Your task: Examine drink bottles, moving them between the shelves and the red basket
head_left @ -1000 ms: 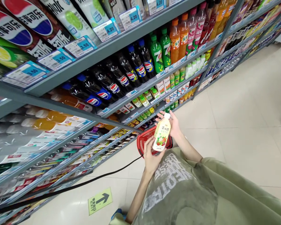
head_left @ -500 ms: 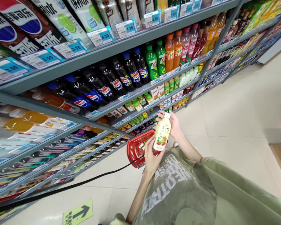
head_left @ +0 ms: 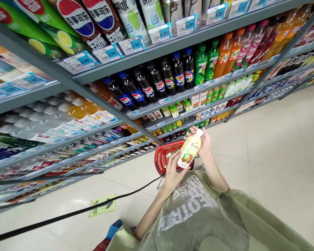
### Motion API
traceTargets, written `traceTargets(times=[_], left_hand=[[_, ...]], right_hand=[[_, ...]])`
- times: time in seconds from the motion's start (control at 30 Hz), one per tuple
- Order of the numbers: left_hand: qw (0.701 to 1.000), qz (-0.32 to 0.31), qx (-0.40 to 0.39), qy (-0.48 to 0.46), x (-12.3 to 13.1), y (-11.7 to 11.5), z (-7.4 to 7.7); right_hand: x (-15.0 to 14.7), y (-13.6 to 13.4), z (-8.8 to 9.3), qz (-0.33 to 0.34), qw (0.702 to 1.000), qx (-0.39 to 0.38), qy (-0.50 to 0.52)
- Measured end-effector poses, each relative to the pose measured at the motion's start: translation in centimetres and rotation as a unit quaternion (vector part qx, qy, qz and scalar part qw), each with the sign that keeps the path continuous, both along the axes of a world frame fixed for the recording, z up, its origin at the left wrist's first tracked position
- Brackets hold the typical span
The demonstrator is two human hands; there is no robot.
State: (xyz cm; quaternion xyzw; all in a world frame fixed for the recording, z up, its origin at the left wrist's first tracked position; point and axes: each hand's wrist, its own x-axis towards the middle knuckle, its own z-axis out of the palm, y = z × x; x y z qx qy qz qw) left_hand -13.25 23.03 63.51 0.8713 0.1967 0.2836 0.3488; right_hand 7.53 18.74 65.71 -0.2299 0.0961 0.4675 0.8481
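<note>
A pale yellow drink bottle point(head_left: 190, 150) with a white cap and a printed picture of fruit and vegetables is held tilted in front of my body, its label facing up. Around its lower end are the fingers and thumb of my left hand point(head_left: 173, 171). At the top, my right hand point(head_left: 205, 143) supports the neck from behind, fingers showing on one side of the cap and thumb on the other. Below the bottle a red shopping basket point(head_left: 161, 158) shows, partly covered by my left hand and the bottle. Small packaged items lie in it.
Shelves of drinks run along the far side, with cola bottles point(head_left: 149, 87), green soda bottles point(head_left: 201, 66) and orange soda bottles point(head_left: 224, 54). Price tags point(head_left: 161, 33) line the shelf edges. A black cord point(head_left: 81, 210) crosses the view above a yellow floor sign point(head_left: 102, 205).
The view has turned left, so shelves, basket and hands appear farther right. Both hands keep the bottle, which leans slightly more to the right. A blue and red object now shows at the bottom.
</note>
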Motion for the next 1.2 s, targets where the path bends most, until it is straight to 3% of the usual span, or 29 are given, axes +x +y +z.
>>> traceTargets(times=[0.1,0.27,0.53,0.67,0.87,1.03,1.2], left_hand=[[1.000,-0.001,-0.003,0.011,-1.0,0.3,-0.1],[1.000,0.016,-0.026,0.006,-1.1,-0.5,-1.6],[0.991,0.058,-0.115,-0.044,3.4,-4.6,-3.2],[0.984,0.089,-0.140,-0.058,4.2,-5.7,-3.4],[0.966,0.113,-0.220,-0.074,1.8,-4.5,-2.3],[0.935,0.142,-0.316,-0.083,-1.1,-2.8,-1.6],[0.895,0.112,-0.420,-0.100,-3.1,-2.2,-1.7]], right_hand=[[-1.0,0.1,-0.6,-0.006,1.000,-0.010,0.007],[-0.7,-0.7,-0.6,0.030,0.998,-0.023,-0.040],[3.7,-3.6,0.1,0.074,0.985,-0.062,-0.142],[4.6,-3.9,-0.3,0.084,0.980,-0.082,-0.161],[2.4,-2.2,-0.9,0.117,0.975,-0.079,-0.171],[-0.8,-0.4,-1.2,0.098,0.978,-0.078,-0.166],[-3.3,0.7,-2.7,0.084,0.984,-0.064,-0.146]])
